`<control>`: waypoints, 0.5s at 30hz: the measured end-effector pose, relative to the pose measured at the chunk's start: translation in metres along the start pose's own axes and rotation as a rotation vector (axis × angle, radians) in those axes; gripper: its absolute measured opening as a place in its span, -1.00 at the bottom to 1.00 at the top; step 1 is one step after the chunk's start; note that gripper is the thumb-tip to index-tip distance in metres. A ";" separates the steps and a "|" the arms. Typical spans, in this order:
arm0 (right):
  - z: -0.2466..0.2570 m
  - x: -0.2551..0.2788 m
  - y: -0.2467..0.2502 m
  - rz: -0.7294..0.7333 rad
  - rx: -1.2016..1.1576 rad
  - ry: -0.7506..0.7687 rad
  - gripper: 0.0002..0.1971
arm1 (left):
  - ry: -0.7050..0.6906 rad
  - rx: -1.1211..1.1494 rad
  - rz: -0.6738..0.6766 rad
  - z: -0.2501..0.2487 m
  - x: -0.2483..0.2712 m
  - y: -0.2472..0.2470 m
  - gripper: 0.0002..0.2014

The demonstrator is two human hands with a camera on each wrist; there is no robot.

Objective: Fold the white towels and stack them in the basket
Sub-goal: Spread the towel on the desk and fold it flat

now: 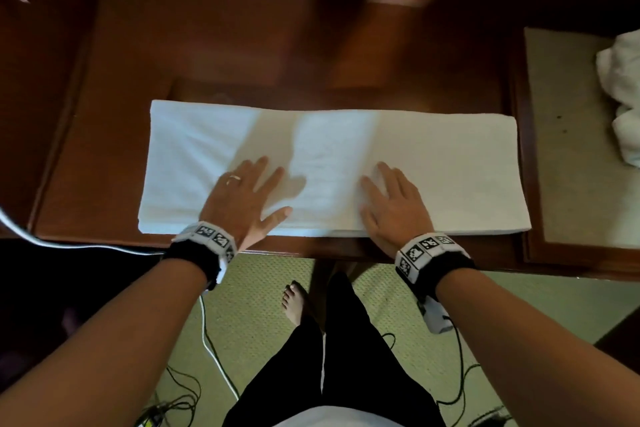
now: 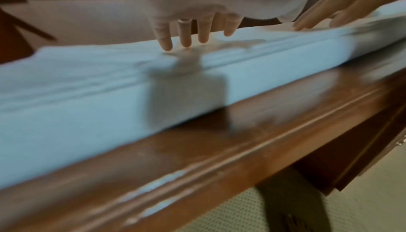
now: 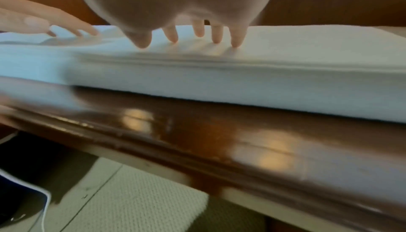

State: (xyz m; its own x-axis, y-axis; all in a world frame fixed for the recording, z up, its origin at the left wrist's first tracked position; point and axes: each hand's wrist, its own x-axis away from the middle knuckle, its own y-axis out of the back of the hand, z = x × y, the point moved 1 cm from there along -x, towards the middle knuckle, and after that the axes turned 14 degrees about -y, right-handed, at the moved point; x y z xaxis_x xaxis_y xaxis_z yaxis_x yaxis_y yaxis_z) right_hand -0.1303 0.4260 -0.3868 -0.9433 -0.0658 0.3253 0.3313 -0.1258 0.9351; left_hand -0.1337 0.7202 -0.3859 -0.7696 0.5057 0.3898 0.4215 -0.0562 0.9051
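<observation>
Smoothing is the step in hand: the white towel (image 1: 332, 166), already folded into a long strip of several layers, lies along the near edge of the bench (image 1: 114, 80). The left hand (image 1: 239, 198) and right hand (image 1: 391, 204) are laid flat on its middle, fingers (image 2: 185, 34) straight and spread, gripping nothing. The strokes are best swept outward toward each end, so air and creases are pushed out and the layered near edges kept flush before a crosswise fold is made. A crumpled towel (image 1: 623, 94) waits at the right; no basket is seen.
</observation>
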 end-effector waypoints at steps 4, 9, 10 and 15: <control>0.001 0.001 -0.014 0.183 0.118 -0.018 -0.23 | 0.127 0.085 -0.042 0.029 0.006 -0.030 -0.22; -0.006 0.001 -0.007 0.146 0.073 0.044 -0.23 | 0.435 0.208 -0.028 0.067 0.028 -0.030 -0.09; -0.003 -0.003 -0.006 0.119 0.039 0.014 -0.26 | 0.451 0.208 -0.059 0.060 0.021 -0.024 -0.08; -0.010 -0.024 -0.011 0.112 0.082 -0.078 -0.29 | 0.186 0.144 -0.061 0.002 -0.031 -0.020 -0.13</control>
State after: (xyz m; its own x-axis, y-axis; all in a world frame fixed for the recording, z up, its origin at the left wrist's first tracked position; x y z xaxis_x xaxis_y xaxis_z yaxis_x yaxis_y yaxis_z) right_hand -0.1108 0.4189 -0.4061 -0.9006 0.0023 0.4347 0.4342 -0.0403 0.8999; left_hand -0.1176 0.7070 -0.4165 -0.8651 0.3368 0.3716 0.4253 0.0997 0.8996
